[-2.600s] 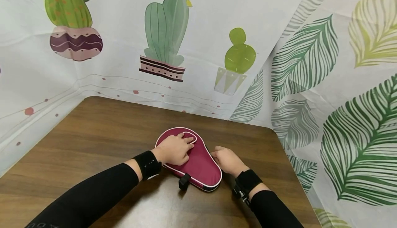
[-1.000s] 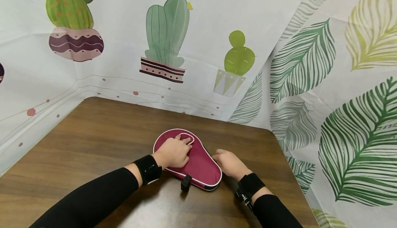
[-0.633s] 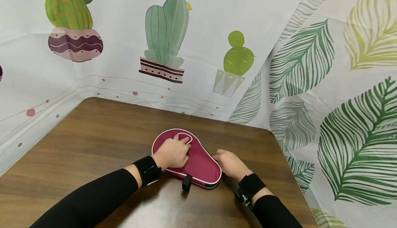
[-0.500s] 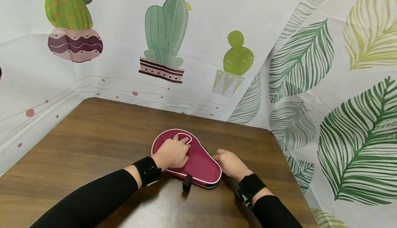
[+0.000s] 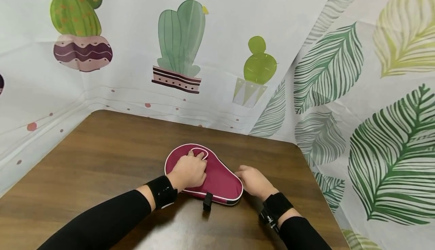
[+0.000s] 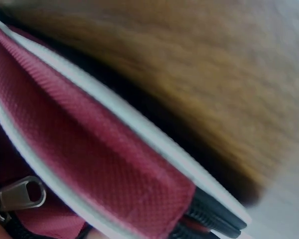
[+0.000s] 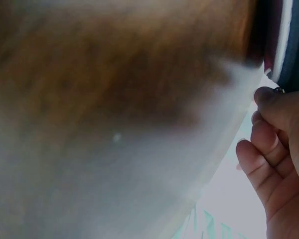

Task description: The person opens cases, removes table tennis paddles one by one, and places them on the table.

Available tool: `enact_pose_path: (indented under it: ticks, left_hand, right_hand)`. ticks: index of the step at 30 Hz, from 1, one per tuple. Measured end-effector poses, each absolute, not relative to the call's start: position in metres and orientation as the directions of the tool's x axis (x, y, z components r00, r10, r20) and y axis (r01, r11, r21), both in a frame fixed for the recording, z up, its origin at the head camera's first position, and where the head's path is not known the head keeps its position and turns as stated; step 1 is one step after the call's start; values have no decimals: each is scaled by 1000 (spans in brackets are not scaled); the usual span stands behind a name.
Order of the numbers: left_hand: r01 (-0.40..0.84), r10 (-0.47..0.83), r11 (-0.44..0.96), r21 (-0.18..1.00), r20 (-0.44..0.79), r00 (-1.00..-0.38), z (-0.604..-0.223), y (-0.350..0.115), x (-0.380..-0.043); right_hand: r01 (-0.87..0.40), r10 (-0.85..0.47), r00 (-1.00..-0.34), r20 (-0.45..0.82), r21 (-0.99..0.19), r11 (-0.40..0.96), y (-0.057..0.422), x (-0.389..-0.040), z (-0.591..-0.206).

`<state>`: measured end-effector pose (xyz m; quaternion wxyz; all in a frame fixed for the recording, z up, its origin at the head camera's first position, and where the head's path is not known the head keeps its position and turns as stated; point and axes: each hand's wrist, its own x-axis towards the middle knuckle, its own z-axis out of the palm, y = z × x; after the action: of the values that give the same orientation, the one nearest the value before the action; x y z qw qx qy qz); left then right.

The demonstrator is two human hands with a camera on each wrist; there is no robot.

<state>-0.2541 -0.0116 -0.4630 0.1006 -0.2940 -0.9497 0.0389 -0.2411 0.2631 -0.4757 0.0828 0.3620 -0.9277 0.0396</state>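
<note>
Maroon case [image 5: 221, 183], partly hidden, left hand [image 5: 190, 171] atop

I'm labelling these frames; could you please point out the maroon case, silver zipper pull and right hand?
Maroon case [image 5: 220, 180], head view: bare top face.
Silver zipper pull [image 6: 15, 197], left wrist view: flat metal tab.
Right hand [image 5: 254, 182], head view: back of the hand.

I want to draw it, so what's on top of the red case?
On the red case I see the left hand and some curved white trim. The part beneath the hand is covered, so I can't tell what's there.
</note>
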Motion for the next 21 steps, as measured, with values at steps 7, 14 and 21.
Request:
enact_pose_path:
  ticks: [7,14,21]
  left_hand:
    - [526,542,840,-135,162,-824,-462,-10,-251]
    - [506,520,853,-123,144,-842,-462,-12,-251]
    - [528,534,845,-81,128,-836,-457,-21,-249]
  right_hand:
    - [-659,-645,-738,197,-7,752,267,-241,-479]
    - [-627,-614,-771,171,-31,778,270,-240,-479]
    - [-647,-634,-747,199,4,763,269,-242,-481]
